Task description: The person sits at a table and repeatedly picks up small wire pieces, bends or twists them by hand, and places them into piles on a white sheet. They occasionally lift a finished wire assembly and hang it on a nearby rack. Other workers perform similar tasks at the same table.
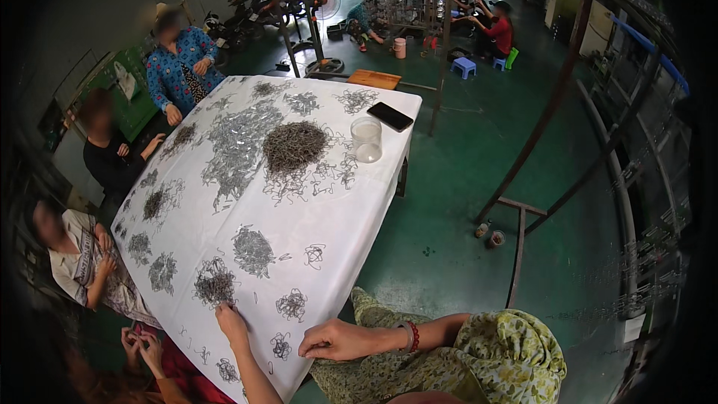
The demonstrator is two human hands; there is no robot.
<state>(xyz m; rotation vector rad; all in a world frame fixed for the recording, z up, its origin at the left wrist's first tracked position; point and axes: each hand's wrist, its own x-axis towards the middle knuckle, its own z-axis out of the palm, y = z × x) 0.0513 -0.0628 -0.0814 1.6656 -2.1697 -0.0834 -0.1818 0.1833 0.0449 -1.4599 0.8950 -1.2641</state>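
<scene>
A white-covered table (359,213) bears heaps of small bent wire hooks and flat metal clips. My left hand (232,321) reaches to the near edge of a dark pile of wire hooks (214,283), its fingertips pinched together there; what they hold is too small to make out. Over the table's right edge, my right hand (327,340) has its fingers curled in, and anything inside them is hidden. Close by lie a small cluster of wire hooks (281,346) and a larger one (291,304). Beyond my left hand is a grey heap of metal clips (253,251).
A large dark hook heap (294,145), a clear plastic jar (366,141) and a black phone (390,116) are farther up the table. Several people work along the left side; one co-worker's hands (142,346) are beside my left arm. A metal frame (523,206) stands at right.
</scene>
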